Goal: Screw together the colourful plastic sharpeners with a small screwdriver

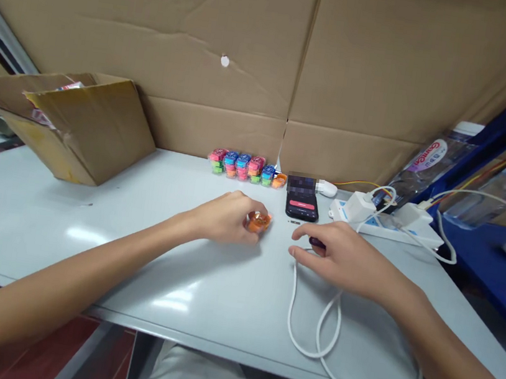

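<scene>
My left hand [233, 217] is closed around a small orange plastic item [258, 221] with a shiny clear part, just above the table. Over the table to its right is my right hand [342, 255], with thumb and forefinger apart at the tips. A small dark object [317, 242] shows in the curl of its fingers; its kind is hidden. Beneath this hand a white cable [290, 314] runs in loops. Several small bright-coloured plastic items [243, 166] in clear casings stand in a row behind my left hand, with another orange piece [279, 181] at the right end.
A phone [301, 206] lies behind my right hand, near a white mouse [327, 189]. A power strip [416, 236] with white chargers [360, 206] and a plastic bottle [431, 158] are at right. At left stands an open cardboard box [100, 137]. Cardboard panels [230, 86] line the back.
</scene>
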